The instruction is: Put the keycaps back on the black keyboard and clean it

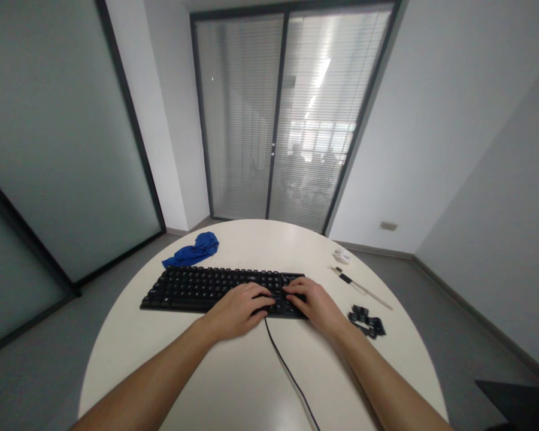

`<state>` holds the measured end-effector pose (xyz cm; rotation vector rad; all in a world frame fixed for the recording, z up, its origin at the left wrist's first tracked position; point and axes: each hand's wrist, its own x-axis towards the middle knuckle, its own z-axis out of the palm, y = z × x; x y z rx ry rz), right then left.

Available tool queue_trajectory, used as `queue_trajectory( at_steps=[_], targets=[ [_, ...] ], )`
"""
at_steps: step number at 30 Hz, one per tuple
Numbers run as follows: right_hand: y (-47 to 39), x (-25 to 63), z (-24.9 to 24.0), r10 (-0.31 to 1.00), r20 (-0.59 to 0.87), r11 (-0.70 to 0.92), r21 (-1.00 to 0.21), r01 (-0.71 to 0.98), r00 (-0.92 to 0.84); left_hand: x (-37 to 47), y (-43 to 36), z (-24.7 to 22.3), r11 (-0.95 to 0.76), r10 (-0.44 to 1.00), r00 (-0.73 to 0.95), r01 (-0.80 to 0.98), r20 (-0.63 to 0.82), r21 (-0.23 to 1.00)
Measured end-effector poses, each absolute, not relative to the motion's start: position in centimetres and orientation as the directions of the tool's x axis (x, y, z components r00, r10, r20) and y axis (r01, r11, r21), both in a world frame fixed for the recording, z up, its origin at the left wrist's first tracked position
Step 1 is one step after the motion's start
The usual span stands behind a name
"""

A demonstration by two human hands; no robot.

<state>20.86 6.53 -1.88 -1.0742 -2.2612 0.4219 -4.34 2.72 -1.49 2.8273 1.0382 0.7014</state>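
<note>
Round table, hand-hidden keyboard keys

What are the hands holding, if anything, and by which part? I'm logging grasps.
Nothing is clearly held. Both the left hand and right hand rest on the right end of the black keyboard; the fingertips are hidden.

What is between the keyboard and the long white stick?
Head view: bare table only lies between keyboard and stick; loose black keycaps sit nearer.
</note>
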Motion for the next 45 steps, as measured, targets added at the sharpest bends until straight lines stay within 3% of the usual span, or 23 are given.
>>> queue_trajectory(
  at_steps=[12,21,45],
  targets=[
    [6.4,21.1,-1.7,0.765,0.407,0.639,-0.391,0.662,-0.499,-4.0,2.6,-1.5,-0.771,0.622,0.679,0.618,0.39,0.154],
    [7.0,21.8,-1.7,0.785,0.364,0.619,-0.418,0.665,-0.502,-1.4,2.2,-2.4,-0.761,0.624,0.694,0.644,0.36,0.079],
    [6.2,21.4,-0.7,0.802,0.298,0.597,-0.364,0.715,-0.518,-1.0,1.9,-1.8,-0.741,0.665,0.659,0.639,0.351,0.205]
  ],
)
